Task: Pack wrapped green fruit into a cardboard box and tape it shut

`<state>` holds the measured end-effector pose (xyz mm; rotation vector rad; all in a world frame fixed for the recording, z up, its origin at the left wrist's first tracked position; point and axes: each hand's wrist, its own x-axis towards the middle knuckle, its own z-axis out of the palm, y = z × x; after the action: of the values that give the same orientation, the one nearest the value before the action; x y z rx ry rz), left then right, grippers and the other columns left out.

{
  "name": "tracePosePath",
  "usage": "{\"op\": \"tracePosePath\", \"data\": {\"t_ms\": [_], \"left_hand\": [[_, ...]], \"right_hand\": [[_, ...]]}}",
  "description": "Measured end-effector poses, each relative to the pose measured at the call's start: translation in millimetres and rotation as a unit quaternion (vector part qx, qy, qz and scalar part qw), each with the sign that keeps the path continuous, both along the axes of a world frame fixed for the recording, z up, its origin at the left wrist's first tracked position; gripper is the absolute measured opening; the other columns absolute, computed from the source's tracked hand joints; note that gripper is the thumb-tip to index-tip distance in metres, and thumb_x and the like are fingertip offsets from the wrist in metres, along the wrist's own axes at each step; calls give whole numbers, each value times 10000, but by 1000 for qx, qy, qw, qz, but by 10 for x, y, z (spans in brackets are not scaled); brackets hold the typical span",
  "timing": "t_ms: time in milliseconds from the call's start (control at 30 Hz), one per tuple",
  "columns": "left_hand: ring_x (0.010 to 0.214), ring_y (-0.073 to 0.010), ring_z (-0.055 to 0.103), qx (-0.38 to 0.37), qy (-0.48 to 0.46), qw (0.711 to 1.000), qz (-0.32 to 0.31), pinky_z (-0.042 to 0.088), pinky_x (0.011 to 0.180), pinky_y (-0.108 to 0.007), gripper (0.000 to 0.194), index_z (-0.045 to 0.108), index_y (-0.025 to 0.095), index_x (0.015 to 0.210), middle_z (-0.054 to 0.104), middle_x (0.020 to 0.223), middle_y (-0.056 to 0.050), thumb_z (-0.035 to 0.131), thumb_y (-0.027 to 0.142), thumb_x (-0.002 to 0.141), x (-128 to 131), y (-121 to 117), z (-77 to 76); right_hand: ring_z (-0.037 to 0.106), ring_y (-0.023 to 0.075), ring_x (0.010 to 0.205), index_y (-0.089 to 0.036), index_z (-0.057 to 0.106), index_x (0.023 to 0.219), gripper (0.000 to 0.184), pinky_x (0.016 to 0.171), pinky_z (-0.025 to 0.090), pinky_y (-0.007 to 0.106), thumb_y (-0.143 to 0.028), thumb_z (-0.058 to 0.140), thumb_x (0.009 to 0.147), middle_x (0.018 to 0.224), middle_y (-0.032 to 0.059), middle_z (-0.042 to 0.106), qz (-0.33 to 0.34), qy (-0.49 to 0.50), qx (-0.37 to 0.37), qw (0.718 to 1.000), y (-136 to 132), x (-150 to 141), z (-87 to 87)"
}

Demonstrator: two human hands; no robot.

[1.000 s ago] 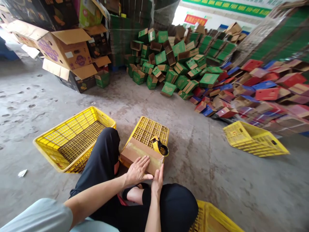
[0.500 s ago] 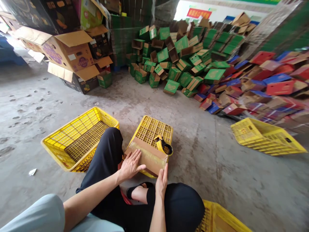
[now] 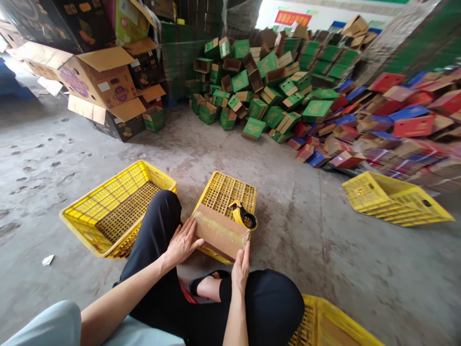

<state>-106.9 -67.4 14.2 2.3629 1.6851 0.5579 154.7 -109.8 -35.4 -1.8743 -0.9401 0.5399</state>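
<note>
A brown cardboard box point(image 3: 219, 234) with a strip of clear, wrinkled tape along its top lies on an upturned yellow plastic crate point(image 3: 230, 186). Against the box's left end lies my left hand point(image 3: 182, 245), fingers stretched and thumb spread toward the near edge. My right hand point(image 3: 240, 269) grips the near right corner, with its fingers along the right end. Just behind the box, a yellow and black tape dispenser point(image 3: 243, 215) rests on the crate. The undersides of both hands are hidden.
Beside my left knee stands an open yellow crate point(image 3: 120, 209). Another yellow crate point(image 3: 396, 198) is at the right, and one point(image 3: 334, 322) is by my right knee. Green cartons point(image 3: 252, 96) and red and blue cartons point(image 3: 410, 125) are heaped behind. Large cartons point(image 3: 104, 81) are stacked at back left.
My left hand has slid left from the taped top to the left end of the box. My right hand stays at the right end. The view has shifted slightly.
</note>
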Motion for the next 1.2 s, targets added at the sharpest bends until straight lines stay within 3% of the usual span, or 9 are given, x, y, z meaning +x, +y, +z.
{"op": "tracePosePath", "data": {"t_ms": [167,367,533,767,833,933,1067,1200], "left_hand": [[1523,-342,364,5,-4,1000,26,408,1153,-549,801,156,154,1661,388,1625,-223,299,646,1045,1,11,-81],[1554,-331,299,15,7,1000,-18,346,1195,-553,761,150,152,1662,347,1652,-200,296,597,1063,5,64,-134],[1544,-315,326,34,6,999,-34,305,1222,-555,720,189,164,1657,374,1640,-192,295,569,1072,9,78,-148],[1545,-310,328,18,6,999,-49,301,1220,-572,596,267,164,1641,374,1642,-177,283,391,1090,-41,83,-161],[1558,-309,298,7,6,998,-65,282,1226,-583,584,272,173,1644,358,1654,-165,282,309,1075,-87,84,-190],[1571,-304,263,-1,8,997,-75,264,1240,-574,598,293,213,1643,352,1663,-134,317,271,1048,-141,77,-227],[1566,-317,274,12,26,997,-71,296,1228,-565,591,347,176,1621,332,1670,-140,331,269,1037,-135,48,-202],[1541,-317,333,27,24,998,-44,329,1209,-555,596,305,129,1625,365,1648,-171,300,328,1063,-67,22,-133]], "right_hand": [[484,330,1443,-99,438,1567,788,1160,412,487,-632,310,1001,1568,208,489,13,-80,1,997,-54,-74,132],[252,412,1552,-97,523,1515,716,1203,208,685,-566,246,1050,1609,216,429,14,-245,-39,969,-127,-385,381],[273,415,1542,-99,546,1496,700,1192,143,735,-539,213,1065,1553,233,500,74,-275,-65,956,-42,-703,450],[342,383,1522,-99,535,1503,609,1211,209,672,-420,218,1094,1560,194,507,186,-275,-79,940,193,-1249,552],[348,354,1526,-109,536,1505,576,1225,238,618,-394,244,1098,1563,177,510,244,-271,-82,928,278,-1440,621],[360,306,1528,-103,519,1515,563,1242,256,543,-379,245,1107,1577,168,494,271,-260,-93,922,370,-1639,716],[372,288,1524,-100,508,1518,576,1253,232,542,-417,254,1110,1578,168,489,278,-270,-92,917,340,-1603,764],[416,305,1499,-100,516,1512,575,1243,228,582,-427,270,1108,1547,190,521,235,-301,-88,920,162,-1269,712]]}}
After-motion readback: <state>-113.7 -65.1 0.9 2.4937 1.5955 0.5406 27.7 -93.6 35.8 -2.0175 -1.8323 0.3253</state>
